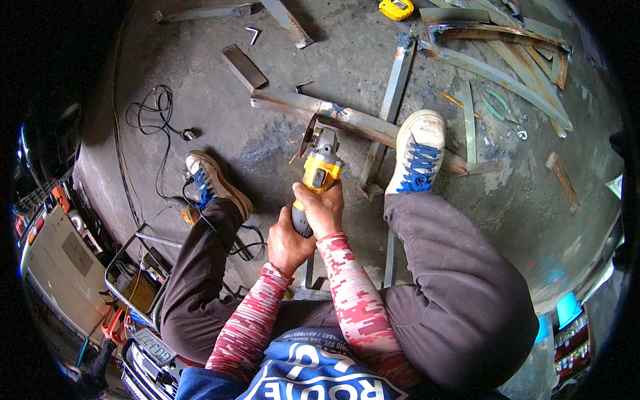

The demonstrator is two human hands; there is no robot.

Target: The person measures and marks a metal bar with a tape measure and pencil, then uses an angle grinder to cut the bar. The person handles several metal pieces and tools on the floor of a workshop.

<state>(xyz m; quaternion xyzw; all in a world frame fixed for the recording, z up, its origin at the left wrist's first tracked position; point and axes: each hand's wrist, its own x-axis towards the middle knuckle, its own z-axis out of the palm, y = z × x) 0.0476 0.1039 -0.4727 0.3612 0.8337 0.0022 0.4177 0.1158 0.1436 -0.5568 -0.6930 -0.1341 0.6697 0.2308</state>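
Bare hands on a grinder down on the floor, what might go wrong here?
Sparks fly where the grinder disc meets the steel bar; both hands, left and right, are bare and may get burned. The right shoe pins the bar close to the disc, so a kick could reach it. The cord loops by the left leg and might snag.

A grey plate (77,253) with a darker rectangular label sits on the pale machine housing at the left edge, tilted with the housing. A white rectangular tag (153,345) with dark markings lies at the lower left, below the wire basket. The blue shirt (313,373) at the bottom edge bears large white printed lettering and a white strip above it. At the lower right edge stand small packages (570,337) in blue, red and white, too blurred to resolve further.
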